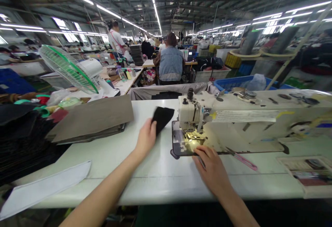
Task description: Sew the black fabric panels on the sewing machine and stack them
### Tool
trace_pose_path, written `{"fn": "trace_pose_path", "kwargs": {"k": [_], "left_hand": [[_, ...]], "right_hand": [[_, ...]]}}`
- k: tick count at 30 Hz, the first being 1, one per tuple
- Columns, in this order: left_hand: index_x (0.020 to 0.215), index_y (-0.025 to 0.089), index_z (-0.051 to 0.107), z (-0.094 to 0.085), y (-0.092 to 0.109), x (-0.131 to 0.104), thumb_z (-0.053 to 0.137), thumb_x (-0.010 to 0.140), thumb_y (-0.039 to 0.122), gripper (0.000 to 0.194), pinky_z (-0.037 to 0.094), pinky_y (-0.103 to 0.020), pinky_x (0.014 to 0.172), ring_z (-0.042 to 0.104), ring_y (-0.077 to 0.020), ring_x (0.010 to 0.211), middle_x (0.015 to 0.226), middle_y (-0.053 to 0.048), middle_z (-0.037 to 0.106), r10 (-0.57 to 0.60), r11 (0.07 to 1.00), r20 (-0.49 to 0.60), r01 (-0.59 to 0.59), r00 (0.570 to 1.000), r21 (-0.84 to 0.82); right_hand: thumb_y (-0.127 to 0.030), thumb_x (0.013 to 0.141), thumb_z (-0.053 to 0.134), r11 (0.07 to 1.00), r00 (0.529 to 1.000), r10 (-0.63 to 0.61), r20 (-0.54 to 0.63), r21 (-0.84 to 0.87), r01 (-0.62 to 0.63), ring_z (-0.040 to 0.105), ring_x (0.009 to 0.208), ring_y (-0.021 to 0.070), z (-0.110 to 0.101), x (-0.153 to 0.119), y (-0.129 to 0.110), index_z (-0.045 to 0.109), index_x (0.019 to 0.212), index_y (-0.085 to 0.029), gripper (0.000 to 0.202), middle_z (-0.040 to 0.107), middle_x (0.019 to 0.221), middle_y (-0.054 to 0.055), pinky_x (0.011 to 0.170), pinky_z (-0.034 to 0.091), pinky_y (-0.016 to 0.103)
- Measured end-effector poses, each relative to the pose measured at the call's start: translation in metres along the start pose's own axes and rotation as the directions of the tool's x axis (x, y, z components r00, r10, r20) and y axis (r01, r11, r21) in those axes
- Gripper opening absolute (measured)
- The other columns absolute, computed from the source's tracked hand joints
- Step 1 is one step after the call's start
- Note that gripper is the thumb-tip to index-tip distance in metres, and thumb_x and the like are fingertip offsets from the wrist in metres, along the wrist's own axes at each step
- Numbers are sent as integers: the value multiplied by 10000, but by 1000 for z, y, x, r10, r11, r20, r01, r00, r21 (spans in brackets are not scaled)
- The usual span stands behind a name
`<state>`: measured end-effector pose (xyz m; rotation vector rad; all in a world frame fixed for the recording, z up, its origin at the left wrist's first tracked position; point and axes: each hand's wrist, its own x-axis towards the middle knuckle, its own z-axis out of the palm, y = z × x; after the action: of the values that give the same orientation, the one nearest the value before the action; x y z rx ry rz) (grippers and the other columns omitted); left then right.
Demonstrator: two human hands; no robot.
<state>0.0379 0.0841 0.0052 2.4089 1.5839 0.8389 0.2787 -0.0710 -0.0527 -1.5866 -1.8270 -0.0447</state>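
My left hand (147,136) grips a small black fabric piece (164,119) by its near left edge, with the fabric held above the white table, left of the sewing machine (194,111). My right hand (209,163) rests at the front edge of the machine's metal bed (178,146), fingers bent and close together, thumb a little apart. Whether anything lies under those fingertips is hidden. A lamp lights the needle area just beyond them. To the right of this hand, thread snips (245,161) with pink handles lie on the table.
At left are a stack of grey-brown panels (95,119), dark fabric piles (18,133) and a white template (49,185). A green-rimmed fan (71,67) stands behind. A parts tray (311,173) sits at right, a blue basket (233,82) behind the machine. A person in a denim vest (170,64) sits ahead.
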Motion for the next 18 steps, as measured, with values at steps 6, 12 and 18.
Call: {"fn": "trace_pose_path", "kwargs": {"k": [6, 12, 18], "left_hand": [[1520, 181, 358, -3, -18, -18, 486, 774, 48, 768, 311, -556, 1180, 320, -336, 1465, 1552, -150, 403, 106, 994, -215, -112, 971, -17], [1182, 162, 683, -23, 19, -55, 526, 754, 76, 464, 523, -465, 935, 609, -293, 1057, 1153, -127, 665, 374, 897, 369, -433, 851, 92], [1075, 173, 684, -21, 39, -51, 540, 940, 286, 228, 499, -454, 950, 611, -288, 1088, 1176, -121, 659, 409, 870, 424, -486, 808, 88]], "right_hand": [[-254, 969, 558, 1000, 1000, 12, -15, -12, -12, 630, 1029, 274, -2, 1, -1, 685, 1089, -181, 189, 679, 1075, 106, 940, 529, 469], [-247, 989, 522, 998, 999, -50, 8, 38, 50, 605, 1169, 271, 2, 9, -21, 629, 1259, -167, 301, 657, 1258, 130, 1011, 518, 465], [-221, 969, 563, 993, 986, -112, 120, 51, 107, 639, 1135, 283, 3, 13, -26, 693, 1137, -153, 223, 706, 1217, 116, 1030, 506, 515]]}}
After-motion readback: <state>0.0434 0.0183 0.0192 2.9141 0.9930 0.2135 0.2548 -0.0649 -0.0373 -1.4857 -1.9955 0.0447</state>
